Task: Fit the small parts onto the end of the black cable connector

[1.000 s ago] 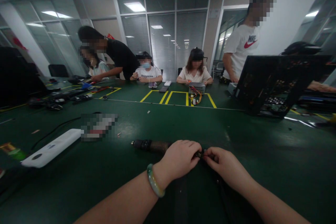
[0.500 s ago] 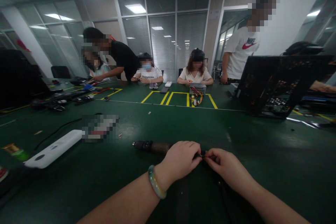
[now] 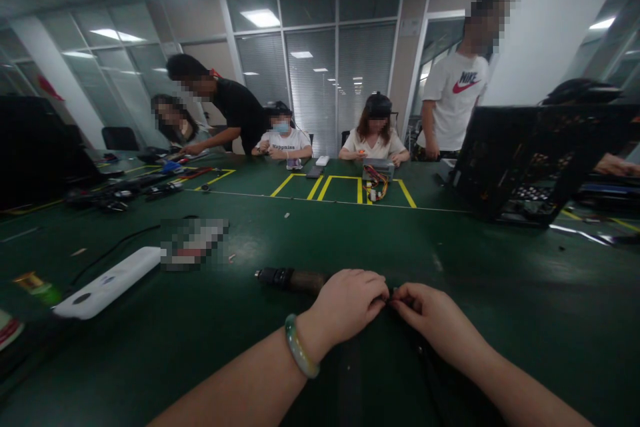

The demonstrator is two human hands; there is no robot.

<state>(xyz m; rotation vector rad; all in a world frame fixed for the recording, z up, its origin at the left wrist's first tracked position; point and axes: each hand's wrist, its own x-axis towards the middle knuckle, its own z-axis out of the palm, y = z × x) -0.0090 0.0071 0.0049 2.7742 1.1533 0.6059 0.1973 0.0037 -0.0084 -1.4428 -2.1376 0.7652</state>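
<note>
A dark cylindrical tool (image 3: 306, 281) with a brown body, black front collar and metal tip lies on the green tabletop, its tip pointing left. It looks like an electric screwdriver. My left hand (image 3: 350, 303), below a green bangle (image 3: 301, 347), is closed over the tool's rear part, which it hides. Close beside those fingertips, my right hand (image 3: 425, 310) is closed in a pinch. What sits between its fingers is too small and dark to make out. A black cable (image 3: 421, 350) runs down the table below the right hand.
Left of my hands lie a white power bank-like block (image 3: 107, 283), a blurred-out card (image 3: 195, 247) and a small green bottle (image 3: 37, 287). A black computer case (image 3: 530, 167) stands at right. Across the table, people work near a grey power supply (image 3: 379, 169) with coloured wires.
My hands hold nearly the same pose, with the fingertips a little shifted where they meet. The view has moved slightly. A standing person at the right has turned a little.
</note>
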